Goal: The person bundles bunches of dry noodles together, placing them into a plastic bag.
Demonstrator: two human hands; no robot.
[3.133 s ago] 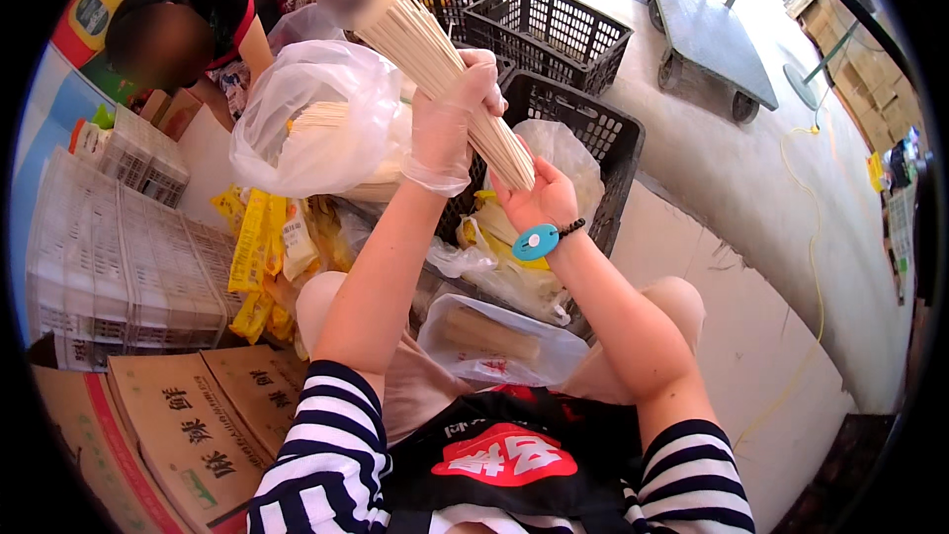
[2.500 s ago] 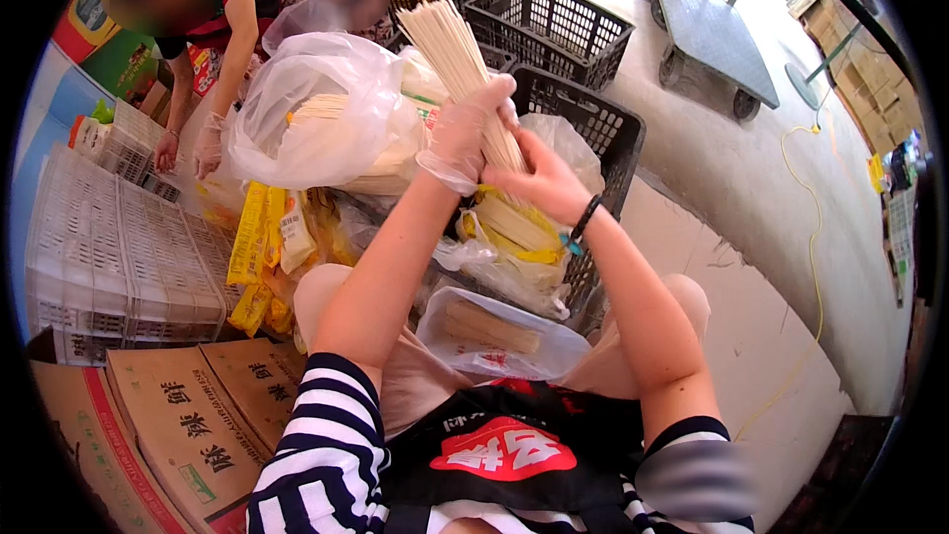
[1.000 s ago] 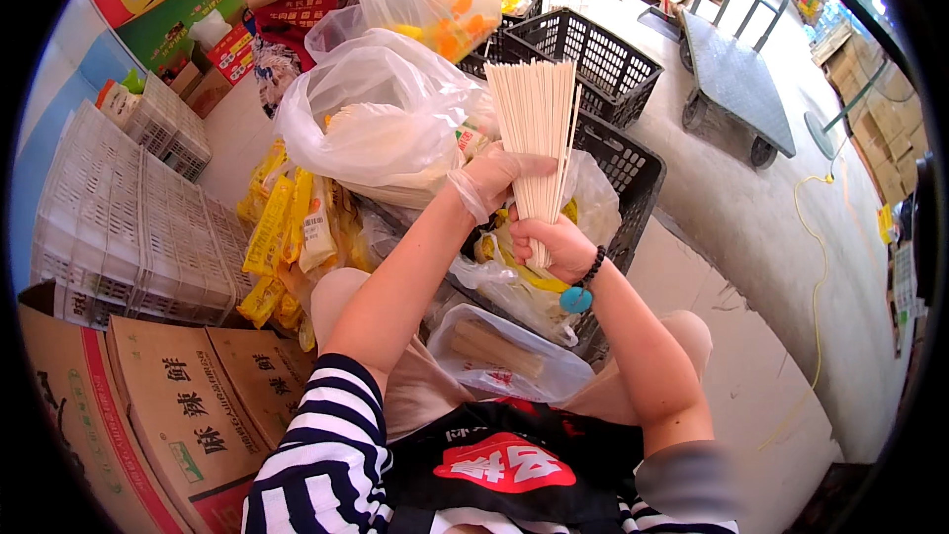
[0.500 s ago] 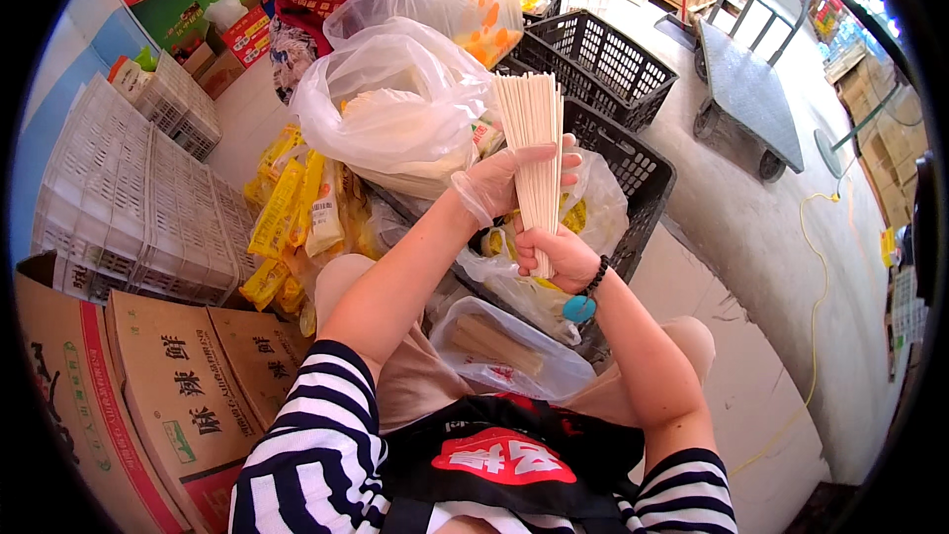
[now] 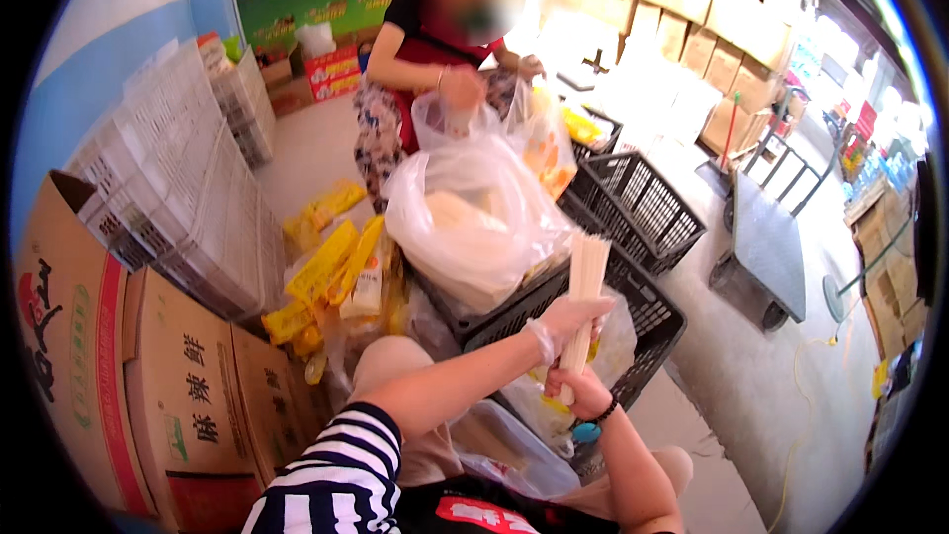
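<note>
A bundle of long thin pale sticks [image 5: 588,267] stands nearly upright between my hands, its top fanned slightly. Its exact kind I cannot make out. My left hand [image 5: 571,323], in a thin clear glove, is closed around its middle. My right hand [image 5: 583,396], with a dark beaded bracelet and a turquoise piece at the wrist, grips the lower end. Below and behind the hands is a black plastic crate [image 5: 647,321] with crumpled clear bags. A large clear bag [image 5: 474,227] with pale contents sits beyond my left hand. Another clear bag [image 5: 509,445] lies between my knees.
Yellow packets [image 5: 331,267] lie piled at the left, beside white crates [image 5: 178,188] and cardboard boxes [image 5: 193,376]. Opposite me, a person [image 5: 440,64] handles bags. More black crates [image 5: 643,203] and a flat trolley [image 5: 771,242] stand to the right.
My view has tilted up, showing more of the person opposite and the stacked boxes behind. Both hands keep hold of the bundle, now lower and further right in view.
</note>
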